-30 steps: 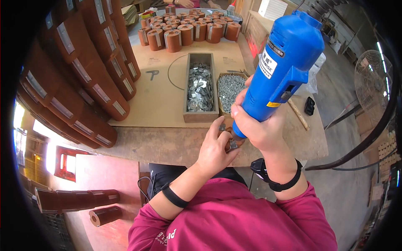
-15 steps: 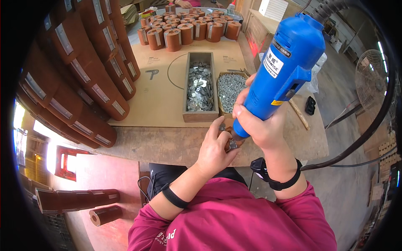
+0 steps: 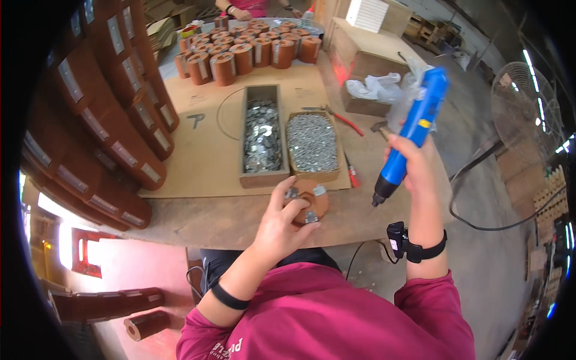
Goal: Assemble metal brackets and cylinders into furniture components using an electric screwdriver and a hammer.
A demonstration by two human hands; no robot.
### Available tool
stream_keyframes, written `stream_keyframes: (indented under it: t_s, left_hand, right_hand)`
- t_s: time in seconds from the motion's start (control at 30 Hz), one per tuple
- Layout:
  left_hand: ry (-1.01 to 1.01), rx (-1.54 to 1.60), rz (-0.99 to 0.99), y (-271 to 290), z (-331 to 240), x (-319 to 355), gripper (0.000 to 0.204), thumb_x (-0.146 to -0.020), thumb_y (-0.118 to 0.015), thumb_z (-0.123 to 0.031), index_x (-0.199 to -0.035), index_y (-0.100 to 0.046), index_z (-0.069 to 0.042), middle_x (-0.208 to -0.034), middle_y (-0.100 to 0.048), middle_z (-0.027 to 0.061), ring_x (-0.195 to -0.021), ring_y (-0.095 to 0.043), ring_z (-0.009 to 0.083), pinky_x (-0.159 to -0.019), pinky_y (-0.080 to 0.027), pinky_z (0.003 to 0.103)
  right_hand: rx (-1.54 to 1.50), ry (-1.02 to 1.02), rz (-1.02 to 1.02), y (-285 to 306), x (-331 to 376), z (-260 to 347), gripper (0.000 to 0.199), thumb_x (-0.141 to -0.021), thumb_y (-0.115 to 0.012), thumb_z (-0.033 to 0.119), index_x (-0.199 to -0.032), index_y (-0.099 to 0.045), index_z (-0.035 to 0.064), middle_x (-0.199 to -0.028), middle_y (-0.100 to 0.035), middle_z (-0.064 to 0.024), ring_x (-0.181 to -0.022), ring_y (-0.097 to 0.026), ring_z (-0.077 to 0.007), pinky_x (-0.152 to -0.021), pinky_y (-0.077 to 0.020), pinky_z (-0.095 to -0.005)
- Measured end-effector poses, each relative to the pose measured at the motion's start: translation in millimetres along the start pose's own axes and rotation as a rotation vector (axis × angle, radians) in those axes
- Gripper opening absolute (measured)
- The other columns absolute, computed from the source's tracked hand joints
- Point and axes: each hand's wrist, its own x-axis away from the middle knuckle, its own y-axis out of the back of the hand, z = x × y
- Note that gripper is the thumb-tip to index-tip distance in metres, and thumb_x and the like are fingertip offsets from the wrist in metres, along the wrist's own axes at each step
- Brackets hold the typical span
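Note:
My right hand is wrapped round a blue electric screwdriver, raised over the right side of the table with its black nose tilted down to the left. Near the table's front edge, my left hand grips a round reddish-brown block with a hole in its middle. Small shiny metal plates sit on the block's top at its edge, some partly covered by my fingers. The screwdriver tip is apart from the block, to its right.
Beyond the block stand a wooden box of metal plates and a carton of screws. Red-handled pliers and a hammer lie to the right. Brown columns rise at left; several brown cylinders stand behind, near another person.
My right hand has moved the screwdriver away from the block, up and to the right. The block's top now shows, still in my left hand. My view has shifted slightly.

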Motion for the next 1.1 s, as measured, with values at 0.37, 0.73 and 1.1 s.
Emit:
stream_keyframes:
  t_s: [0.37, 0.73, 1.1]
  left_hand:
    - [0.026, 0.045, 0.038, 1, -3, -1, 0.035, -0.060, -0.078, -0.012, -0.087, -0.059, -0.003, -0.125, -0.039, 0.0209, -0.107, -0.049, 0.0353, -0.086, -0.044, 0.037]
    - [-0.049, 0.009, -0.044, -2, -3, 1, 0.031, -0.060, -0.074, -0.011, -0.085, -0.059, -0.001, -0.119, -0.045, 0.0219, -0.093, -0.057, 0.0331, -0.079, -0.048, 0.037]
    - [-0.022, 0.033, -0.030, -3, -2, 5, 0.030, -0.063, -0.073, -0.015, -0.086, -0.059, -0.003, -0.120, -0.045, 0.0204, -0.095, -0.056, 0.0344, -0.081, -0.046, 0.038]
  right_hand:
    - [0.974, -0.182, 0.145, 93, -39, -115, 0.065, -0.058, -0.075, 0.020, -0.114, -0.051, -0.0027, -0.097, -0.060, -0.0159, -0.087, -0.059, -0.0254, -0.079, -0.0451, -0.0335]
    - [1.363, 0.069, 0.049, 38, -9, -127, 0.067, -0.071, -0.068, 0.031, -0.126, -0.039, 0.0067, -0.119, -0.041, -0.0249, -0.112, -0.038, -0.0425, -0.095, -0.0315, -0.0473]
    - [1.011, 0.274, 0.343, 29, 23, -116, 0.035, -0.066, -0.066, 0.008, -0.101, -0.058, 0.0072, -0.081, -0.059, -0.0158, -0.078, -0.060, -0.0298, -0.071, -0.0482, -0.0356]
